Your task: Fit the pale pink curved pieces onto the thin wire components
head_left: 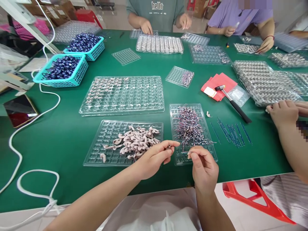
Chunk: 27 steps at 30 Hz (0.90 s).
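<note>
Near side of table [72, 179]: my left hand [157, 156] grips small tube-ended piece [169, 146], my right hand [205, 168] pinches thin wire [185, 152], fingertips together. Curved pieces [139, 141] heaped left, wired bits [189, 123] right, probably for easy reach.

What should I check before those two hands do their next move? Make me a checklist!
1. Left hand has its small piece: ok, held in the fingers.
2. Right hand has its thin stick: ok, pinched at the fingertips.
3. Small piece and thin stick touching: not ok, there's a gap between them.
4. Small piece free of cracks: cannot tell, it's too small and partly covered.
5. More curved pieces close by: ok, piled on the tray by the left hand.
6. Hammer out of the way: ok, it lies off to the right, away from both hands.
</note>
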### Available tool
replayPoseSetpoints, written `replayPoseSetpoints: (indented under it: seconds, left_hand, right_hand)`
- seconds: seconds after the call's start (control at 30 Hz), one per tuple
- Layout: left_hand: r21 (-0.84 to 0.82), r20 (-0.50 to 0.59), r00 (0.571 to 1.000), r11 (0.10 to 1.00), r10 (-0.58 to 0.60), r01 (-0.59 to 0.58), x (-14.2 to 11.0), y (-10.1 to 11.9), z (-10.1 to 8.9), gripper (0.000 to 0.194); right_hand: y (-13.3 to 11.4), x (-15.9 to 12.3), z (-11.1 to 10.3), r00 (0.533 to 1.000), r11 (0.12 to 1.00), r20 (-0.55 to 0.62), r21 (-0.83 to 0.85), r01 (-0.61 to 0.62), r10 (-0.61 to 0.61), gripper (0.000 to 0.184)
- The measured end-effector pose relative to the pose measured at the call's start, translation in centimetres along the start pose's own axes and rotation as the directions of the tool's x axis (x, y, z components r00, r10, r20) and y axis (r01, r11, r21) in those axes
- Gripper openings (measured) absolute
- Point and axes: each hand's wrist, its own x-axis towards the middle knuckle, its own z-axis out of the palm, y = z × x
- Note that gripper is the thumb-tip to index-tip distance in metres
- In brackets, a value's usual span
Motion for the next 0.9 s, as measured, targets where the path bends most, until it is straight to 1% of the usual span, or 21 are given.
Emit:
replayPoseSetpoints:
  seconds: [0.13,0.27,0.37,0.47,0.53,0.67,0.77,0.9]
  left_hand:
    - [0.093,-0.022,0.999,0.995,0.049,-0.046,0.1,-0.1,0.7,0.027]
    - [0.246,-0.062,0.991,0.965,0.115,-0.097,0.2,-0.6,1.2,0.025]
    - [0.423,-0.109,0.970,0.893,0.218,-0.153,0.3,-1.1,1.1,0.021]
    - [0.556,-0.092,0.936,0.797,0.339,-0.235,0.4,-1.3,0.9,0.020]
    - [0.597,-0.071,0.920,0.755,0.385,-0.270,0.4,-1.4,0.8,0.021]
    - [0.647,-0.051,0.908,0.706,0.416,-0.288,0.4,-1.6,0.7,0.024]
    - [0.658,-0.047,0.905,0.695,0.422,-0.290,0.4,-1.7,0.7,0.025]
    - [0.654,-0.053,0.909,0.702,0.414,-0.282,0.4,-1.7,0.7,0.024]
  right_hand:
    - [0.2,0.0,0.0,0.999,0.999,-0.022,-0.010,0.049,-0.049,0.010]
    - [0.2,-0.2,-0.1,0.995,0.990,-0.044,-0.118,0.079,-0.085,0.009]
    - [0.2,-0.5,-0.1,0.993,0.975,-0.042,-0.200,0.101,-0.112,0.011]
    - [0.1,-0.7,-0.2,0.990,0.957,-0.008,-0.258,0.134,-0.141,0.015]
    - [0.1,-0.8,-0.2,0.985,0.945,0.028,-0.280,0.169,-0.168,0.019]
    - [0.1,-0.7,-0.2,0.974,0.926,0.069,-0.301,0.228,-0.218,0.025]
    - [0.0,-0.7,-0.2,0.971,0.922,0.086,-0.307,0.237,-0.221,0.025]
    - [0.0,-0.7,-0.2,0.970,0.919,0.116,-0.312,0.241,-0.215,0.025]
